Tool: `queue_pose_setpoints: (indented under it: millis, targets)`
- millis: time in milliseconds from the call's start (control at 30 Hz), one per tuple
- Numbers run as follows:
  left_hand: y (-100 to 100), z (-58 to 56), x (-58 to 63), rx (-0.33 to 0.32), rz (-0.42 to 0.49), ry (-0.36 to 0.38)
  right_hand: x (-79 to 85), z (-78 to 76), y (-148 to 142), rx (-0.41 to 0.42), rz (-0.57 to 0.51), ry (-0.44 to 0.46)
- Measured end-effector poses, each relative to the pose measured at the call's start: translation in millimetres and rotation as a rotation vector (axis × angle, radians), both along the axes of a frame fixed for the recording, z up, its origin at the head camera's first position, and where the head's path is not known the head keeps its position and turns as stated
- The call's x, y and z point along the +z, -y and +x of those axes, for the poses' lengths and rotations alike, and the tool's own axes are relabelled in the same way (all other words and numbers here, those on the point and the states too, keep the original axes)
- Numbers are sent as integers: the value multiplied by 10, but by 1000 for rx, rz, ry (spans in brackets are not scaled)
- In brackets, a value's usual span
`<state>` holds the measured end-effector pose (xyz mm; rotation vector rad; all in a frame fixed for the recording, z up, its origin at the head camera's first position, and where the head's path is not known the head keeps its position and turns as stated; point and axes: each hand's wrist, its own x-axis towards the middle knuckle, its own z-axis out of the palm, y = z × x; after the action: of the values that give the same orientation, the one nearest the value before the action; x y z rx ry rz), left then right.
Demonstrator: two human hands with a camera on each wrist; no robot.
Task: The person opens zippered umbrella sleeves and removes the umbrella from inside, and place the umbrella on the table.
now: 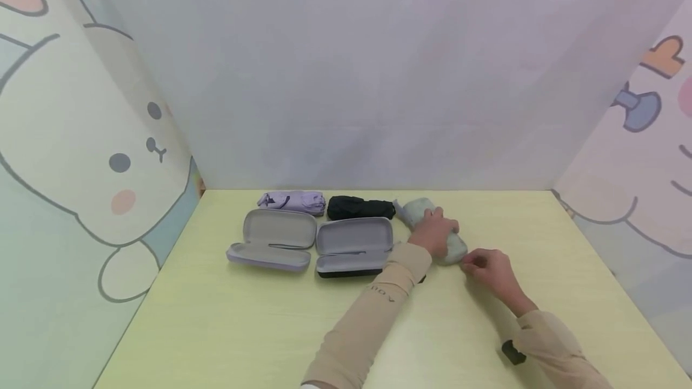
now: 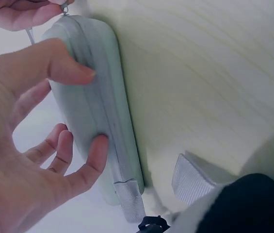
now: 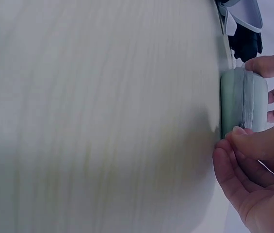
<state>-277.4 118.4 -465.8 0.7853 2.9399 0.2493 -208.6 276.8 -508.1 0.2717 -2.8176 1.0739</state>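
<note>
A pale green zip case (image 1: 456, 250) lies closed and slantwise on the table, right of centre. My left hand (image 1: 432, 233) grips it from above; in the left wrist view its thumb and fingers (image 2: 95, 158) spread across the case's side and zip band. At the near end of the case, my right hand (image 1: 494, 272) pinches the small metal zipper pull (image 2: 65, 7) between thumb and fingertips. A grey ribbed strap (image 2: 131, 201) hangs from the case's other end. In the right wrist view, the zip line (image 3: 244, 97) runs along the case up from my right fingertips.
To the left stand two open cases, one lilac (image 1: 270, 257) and one black (image 1: 354, 273), both grey inside. Behind them lie a rolled lilac fabric bundle (image 1: 294, 203) and a rolled black one (image 1: 359, 208). A pale wall (image 1: 346, 107) rises behind the table.
</note>
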Motion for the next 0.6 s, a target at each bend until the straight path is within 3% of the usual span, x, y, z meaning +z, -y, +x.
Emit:
queue_pose_setpoints:
  millis: [600]
  targets:
    - [-54,32,31,62,9,15,-22,69,60,10,-18,-36]
